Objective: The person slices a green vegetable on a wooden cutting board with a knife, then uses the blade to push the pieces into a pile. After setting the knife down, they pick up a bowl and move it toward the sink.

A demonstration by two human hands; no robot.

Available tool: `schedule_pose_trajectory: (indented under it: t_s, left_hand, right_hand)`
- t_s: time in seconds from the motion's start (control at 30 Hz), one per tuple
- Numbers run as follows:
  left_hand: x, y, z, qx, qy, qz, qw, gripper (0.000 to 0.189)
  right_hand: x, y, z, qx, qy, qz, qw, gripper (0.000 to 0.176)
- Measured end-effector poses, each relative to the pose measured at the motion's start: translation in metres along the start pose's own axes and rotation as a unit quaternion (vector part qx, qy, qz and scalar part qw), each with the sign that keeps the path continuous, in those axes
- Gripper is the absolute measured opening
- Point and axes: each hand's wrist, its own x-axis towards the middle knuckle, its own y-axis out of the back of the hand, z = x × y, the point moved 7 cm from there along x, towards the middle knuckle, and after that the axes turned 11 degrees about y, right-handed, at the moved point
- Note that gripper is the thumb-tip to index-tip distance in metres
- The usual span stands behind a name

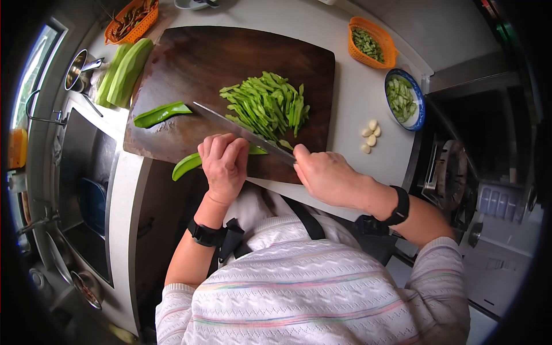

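Slicing a green pod (187, 167), judging by the pose, at the near edge of the cutting board (241, 46): pinning it beneath the left hand (223, 158), grip bunched narrow over it, and wrapping the right hand (328, 175) firmly round the handle of a knife (244, 132). Cannot tell if touching pod with blade. Probably calls next for keeping fingertips tucked back and lining up another thin cut. Beyond, heaped on the board, cut strips (270, 103); farther along the tabletop (345, 115), garlic cloves (371, 136), then a blue-rimmed bowl (422, 112). No readable brands or writing; at far right, marks on a white panel (502, 264), too small to decipher.
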Motion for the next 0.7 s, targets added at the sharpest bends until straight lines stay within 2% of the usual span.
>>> schedule_pose_trajectory:
  t_s: [0.33, 0.47, 0.53, 0.7]
  left_hand:
    - [-0.001, 0.002, -0.002, -0.007, 0.006, 0.0, 1.0, 0.018]
    - [-0.001, 0.0, 0.0, -0.01, 0.006, 0.002, 1.0, 0.018]
    - [-0.001, 0.0, 0.001, -0.007, 0.004, 0.004, 1.0, 0.018]
    - [-0.001, 0.001, 0.0, -0.013, 0.001, 0.003, 1.0, 0.019]
  right_hand:
    - [-0.026, 0.02, 0.001, 0.016, -0.034, -0.015, 0.999, 0.016]
    - [-0.018, 0.007, 0.003, 0.034, -0.031, -0.027, 0.999, 0.015]
    - [0.0, 0.001, 0.002, 0.023, 0.01, 0.036, 0.999, 0.018]
    - [-0.005, 0.01, 0.01, 0.018, 0.009, 0.034, 0.999, 0.018]
